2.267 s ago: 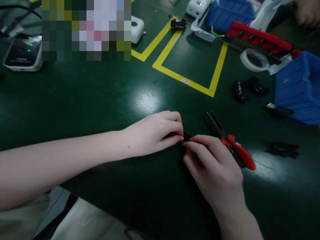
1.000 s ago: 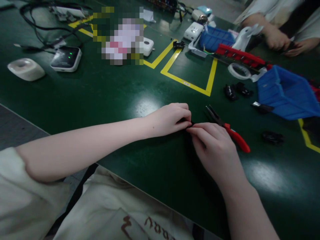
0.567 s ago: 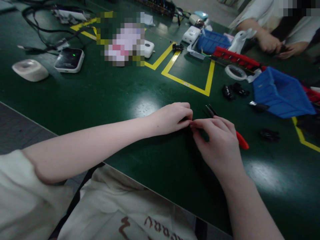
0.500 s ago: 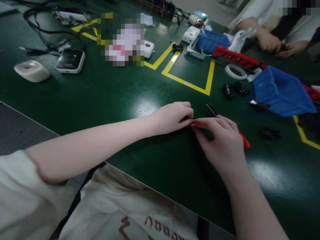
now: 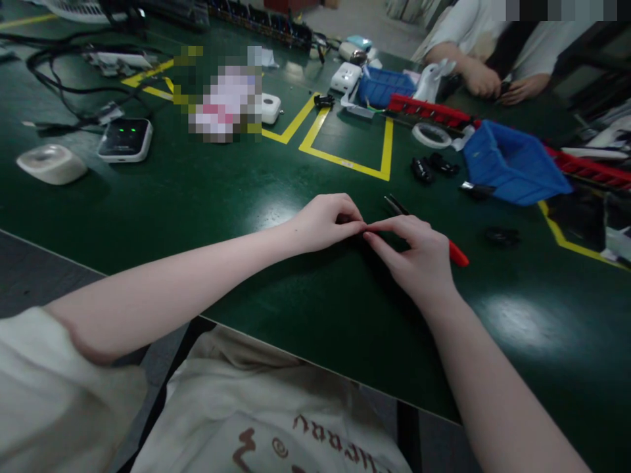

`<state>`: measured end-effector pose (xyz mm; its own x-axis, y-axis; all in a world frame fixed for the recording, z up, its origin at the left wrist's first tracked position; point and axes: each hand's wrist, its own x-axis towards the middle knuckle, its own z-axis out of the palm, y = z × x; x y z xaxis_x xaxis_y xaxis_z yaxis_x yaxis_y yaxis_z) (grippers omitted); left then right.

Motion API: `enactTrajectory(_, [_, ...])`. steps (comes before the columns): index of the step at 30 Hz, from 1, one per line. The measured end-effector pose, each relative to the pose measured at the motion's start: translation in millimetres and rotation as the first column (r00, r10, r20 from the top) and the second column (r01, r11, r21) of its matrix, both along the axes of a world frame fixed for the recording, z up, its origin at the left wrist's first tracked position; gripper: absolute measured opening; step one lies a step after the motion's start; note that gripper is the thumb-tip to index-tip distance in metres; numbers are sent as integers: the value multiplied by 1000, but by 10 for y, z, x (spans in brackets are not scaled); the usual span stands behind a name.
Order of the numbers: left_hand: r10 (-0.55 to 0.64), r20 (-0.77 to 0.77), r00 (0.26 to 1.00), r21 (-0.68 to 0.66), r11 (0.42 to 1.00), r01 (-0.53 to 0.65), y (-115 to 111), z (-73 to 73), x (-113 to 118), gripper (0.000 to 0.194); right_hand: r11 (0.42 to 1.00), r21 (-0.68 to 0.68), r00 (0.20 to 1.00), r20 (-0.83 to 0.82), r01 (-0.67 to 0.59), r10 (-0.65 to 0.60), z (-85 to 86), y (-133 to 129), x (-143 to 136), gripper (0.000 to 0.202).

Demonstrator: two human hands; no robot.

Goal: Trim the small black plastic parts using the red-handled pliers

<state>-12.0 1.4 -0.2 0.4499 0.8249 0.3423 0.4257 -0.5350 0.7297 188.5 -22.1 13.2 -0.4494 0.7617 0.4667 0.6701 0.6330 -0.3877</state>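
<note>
Over the green table [image 5: 315, 315], my left hand [image 5: 330, 222] and my right hand [image 5: 414, 253] meet at their fingertips. Both are closed in a pinch; whatever lies between the fingers is too small to make out. A tool with red handles [image 5: 458, 253] and dark, pointed metal tips lies on the table behind my right hand, partly hidden by it. Beyond the hands, small black parts [image 5: 422, 169] rest beside a blue bin [image 5: 515, 161]. Another black part [image 5: 501, 236] sits to the right of the red-handled tool.
Yellow tape [image 5: 345, 162] marks the table. A white tape roll [image 5: 432, 135], a red rack [image 5: 428, 110] and a second blue bin [image 5: 387, 87] stand farther back. At left are a white-edged device [image 5: 125, 140] and cables. Across the table, a person's hands [image 5: 497, 85] are busy.
The view has shifted, so the table items appear farther left. My hands remain together at the fingertips, with the left fingers slightly more arched. A second green light shows on the device.
</note>
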Motion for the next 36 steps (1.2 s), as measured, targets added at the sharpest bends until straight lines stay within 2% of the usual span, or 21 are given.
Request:
enactTrajectory(7, [-46,-3,999,-26,999,46,1,41,-14,16,998,14,998,12,61,-61,-29,-6,-22,7])
enactTrajectory(11, [-145,-60,988,32,989,147,-28,70,-32,20,997,-10,997,-11,75,-75,-5,-5,22,8])
enactTrajectory(14, [-215,-142,966,92,969,229,-42,82,-54,17,999,5,999,43,34,-34,44,-7,72,9])
enactTrajectory(18, [-243,-224,944,119,954,274,-36,95,-85,17,996,35,987,142,-77,71,128,-42,99,8])
enactTrajectory(25, [-274,-205,940,125,945,303,-42,96,-87,15,991,59,965,240,-120,103,174,-90,94,10])
enactTrajectory(32, [-278,-170,945,122,946,300,-35,67,-72,16,979,155,908,414,-131,56,184,-134,49,13])
enactTrajectory(36, [-281,-175,944,129,944,305,-28,66,-71,16,983,105,918,386,-148,97,165,-144,13,13])
